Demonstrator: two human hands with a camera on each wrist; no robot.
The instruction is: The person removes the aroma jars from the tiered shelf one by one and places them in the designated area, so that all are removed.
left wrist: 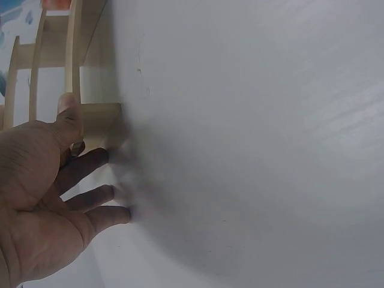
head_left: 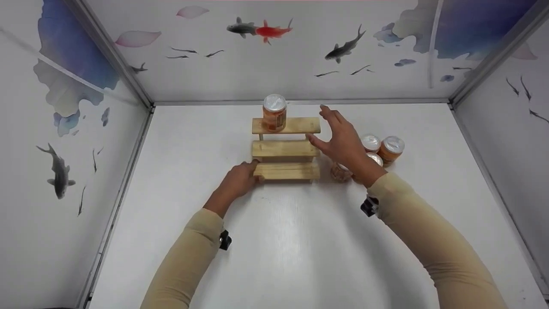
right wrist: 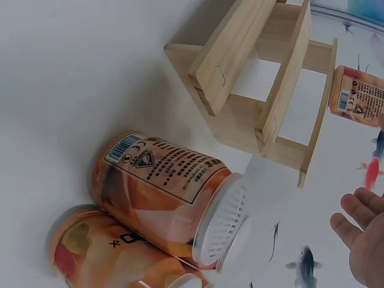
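Note:
A three-step wooden rack [head_left: 286,171] stands on the white table. My left hand [head_left: 238,181] grips the left end of its lowest step. In the left wrist view the thumb [left wrist: 68,111] lies against the step's edge, while the other fingers [left wrist: 99,217] spread below it toward the table. On the left part of the top step stands an orange canister [head_left: 274,116] with a pale lid. Just right of the rack, above its upper steps, my right hand [head_left: 343,139] is held in the air with fingers apart and nothing in them.
Several more orange canisters [head_left: 391,150] with pale lids stand close together right of the rack, partly behind my right hand and wrist. One canister [right wrist: 159,192] shows a slotted white lid. White panels [head_left: 300,86] painted with fish enclose the table at the back and sides.

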